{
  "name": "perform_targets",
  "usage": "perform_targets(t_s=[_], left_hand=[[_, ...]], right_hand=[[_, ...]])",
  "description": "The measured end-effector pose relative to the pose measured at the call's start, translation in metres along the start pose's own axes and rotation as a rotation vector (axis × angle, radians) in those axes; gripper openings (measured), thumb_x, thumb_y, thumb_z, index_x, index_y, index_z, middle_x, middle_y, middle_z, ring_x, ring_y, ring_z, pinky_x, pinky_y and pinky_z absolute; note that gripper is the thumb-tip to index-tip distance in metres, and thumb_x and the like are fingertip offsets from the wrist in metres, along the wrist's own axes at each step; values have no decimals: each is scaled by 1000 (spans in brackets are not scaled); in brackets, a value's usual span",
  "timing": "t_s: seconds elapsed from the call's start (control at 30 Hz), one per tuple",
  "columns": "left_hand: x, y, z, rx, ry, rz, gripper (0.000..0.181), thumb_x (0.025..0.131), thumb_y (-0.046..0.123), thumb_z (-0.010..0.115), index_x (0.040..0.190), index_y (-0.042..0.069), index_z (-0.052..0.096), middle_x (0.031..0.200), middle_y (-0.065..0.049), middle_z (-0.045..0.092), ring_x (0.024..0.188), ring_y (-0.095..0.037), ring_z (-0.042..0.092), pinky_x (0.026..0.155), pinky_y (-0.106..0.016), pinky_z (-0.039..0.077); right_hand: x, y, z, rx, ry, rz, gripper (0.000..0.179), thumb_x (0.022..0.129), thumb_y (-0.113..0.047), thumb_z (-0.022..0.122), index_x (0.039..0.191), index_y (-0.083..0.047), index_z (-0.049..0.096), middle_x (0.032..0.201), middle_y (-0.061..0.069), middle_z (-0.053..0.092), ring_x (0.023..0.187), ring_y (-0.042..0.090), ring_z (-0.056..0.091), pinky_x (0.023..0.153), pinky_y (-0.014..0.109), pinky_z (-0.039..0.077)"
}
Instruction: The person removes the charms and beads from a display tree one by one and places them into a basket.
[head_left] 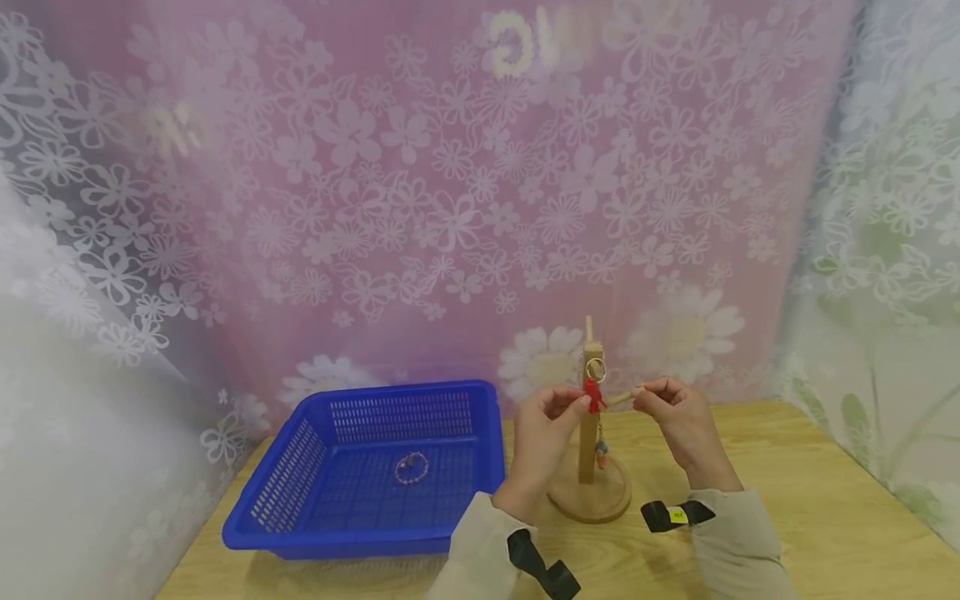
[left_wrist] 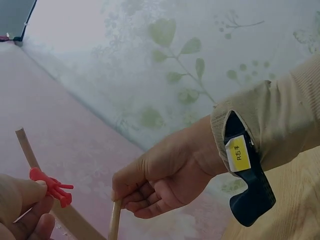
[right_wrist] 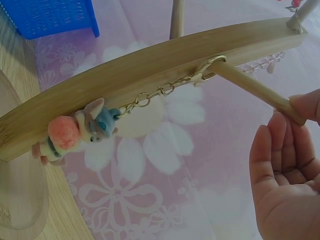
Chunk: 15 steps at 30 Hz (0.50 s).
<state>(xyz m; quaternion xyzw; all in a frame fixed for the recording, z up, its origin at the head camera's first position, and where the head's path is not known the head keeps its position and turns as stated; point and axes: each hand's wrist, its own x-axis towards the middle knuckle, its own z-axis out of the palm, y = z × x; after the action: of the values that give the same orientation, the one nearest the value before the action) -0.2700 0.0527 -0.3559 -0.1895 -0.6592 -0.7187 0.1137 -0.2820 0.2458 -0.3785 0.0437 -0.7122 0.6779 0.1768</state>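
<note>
My left hand (head_left: 542, 433) pinches a small red figure (left_wrist: 52, 187) between thumb and finger, beside the upright of a wooden stand (head_left: 587, 450). With thumb and fingertips, my right hand (head_left: 681, 421) grips the outer end of a wooden peg (right_wrist: 257, 90) that sticks out of the stand. A gold clasp (right_wrist: 202, 70) loops round this peg near the upright. From its chain hangs a small animal figure (right_wrist: 95, 122) with a blue cap and a pinkish-orange ball. Higher on the stand is a ring (head_left: 596, 370), just above the red figure.
Left of the stand sits a blue plastic basket (head_left: 501, 450) with a beaded bracelet (head_left: 412, 468) inside. Behind the upright, a string of clear beads (right_wrist: 262, 65) shows in the right wrist view. Floral curtains (head_left: 450, 208) enclose the wooden table (head_left: 757, 442).
</note>
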Motion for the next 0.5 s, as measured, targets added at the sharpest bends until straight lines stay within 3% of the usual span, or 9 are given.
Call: perform_targets(t_s=[0.5], left_hand=[[1,26,-8,-1,-36,-17,15,85,12,69,93,-1,69,84,-8,69,72,-4,58,71,-23,50]], right_hand=[[0,-3,0,-25,-4,6,8,90,-9,63,83,-10,64,77,-10,61,78,8,60,76,16,47]])
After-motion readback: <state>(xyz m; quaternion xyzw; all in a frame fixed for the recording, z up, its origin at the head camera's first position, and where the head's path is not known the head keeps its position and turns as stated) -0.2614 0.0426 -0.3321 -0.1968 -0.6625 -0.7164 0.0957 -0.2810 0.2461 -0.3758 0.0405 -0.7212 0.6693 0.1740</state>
